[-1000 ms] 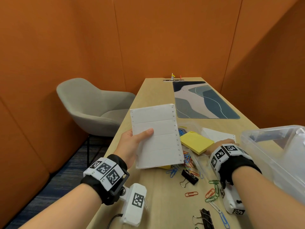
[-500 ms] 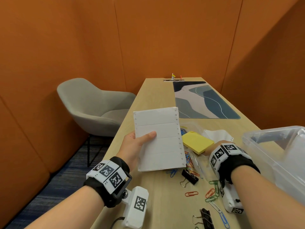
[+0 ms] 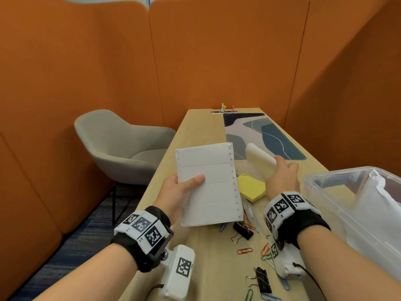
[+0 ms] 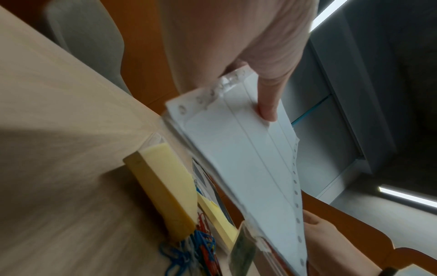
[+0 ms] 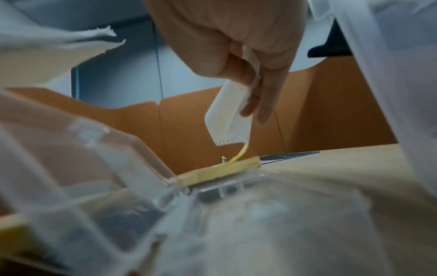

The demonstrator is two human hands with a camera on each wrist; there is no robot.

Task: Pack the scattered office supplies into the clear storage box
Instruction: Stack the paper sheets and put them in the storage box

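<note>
Nearest on the pale wooden desk (image 3: 206, 268) lie scattered coloured wire paper clips (image 3: 244, 250) and black binder clips (image 3: 263, 280), none yet gathered. Just beyond them, the left hand (image 3: 176, 195) grips a white stack of perforated label sheets (image 3: 209, 185) above the desk, thumb curled over the front face and fingers behind. To its right a yellow square pad of sticky notes (image 3: 251, 187) rests on the desk. Farther on, the right hand (image 3: 282, 177) pinches a smaller white bundle of folded sheets (image 3: 260, 156), raised clear of the desk; the right wrist view shows a yellow strip trailing from that bundle toward the pad below, so something may be clinging to it. The clear plastic storage box (image 3: 325, 192) stands open at the right edge, with white material already inside. The step in hand seems to be carrying both paper items to the box. It would go best with the bundle lifted slowly so anything stuck peels free, the label sheets kept flat and laid along the box floor, and the loose clips left for last.
</note>
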